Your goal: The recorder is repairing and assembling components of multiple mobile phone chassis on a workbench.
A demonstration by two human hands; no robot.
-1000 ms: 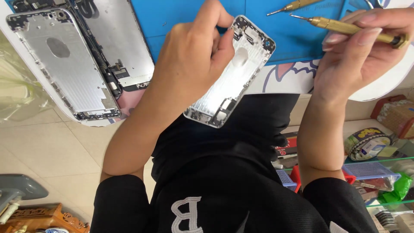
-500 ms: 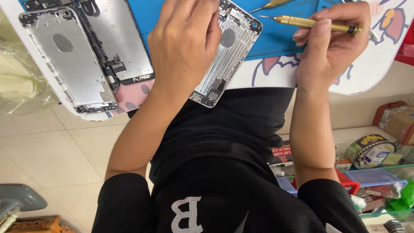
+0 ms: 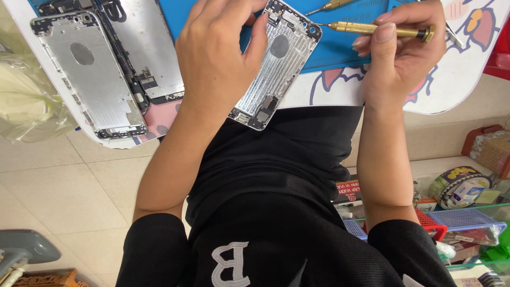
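My left hand (image 3: 218,53) grips a silver phone rear housing (image 3: 276,69) by its left edge, tilted over the blue mat (image 3: 340,48) and the table's near edge. My right hand (image 3: 404,53) holds a brass precision screwdriver (image 3: 372,29) level, its tip touching the housing's top right corner. A second brass screwdriver (image 3: 329,6) lies on the mat just beyond.
Two more stripped phone housings (image 3: 87,74) lie side by side at the left on the white table (image 3: 457,79). A clear plastic bag (image 3: 24,101) hangs at the far left. Baskets with tape rolls (image 3: 457,186) and small items sit low on the right.
The view has shifted so the table sits lower in frame. My left hand has brought the housing up onto the mat, and the screwdriver tip has closed in on its top corner.
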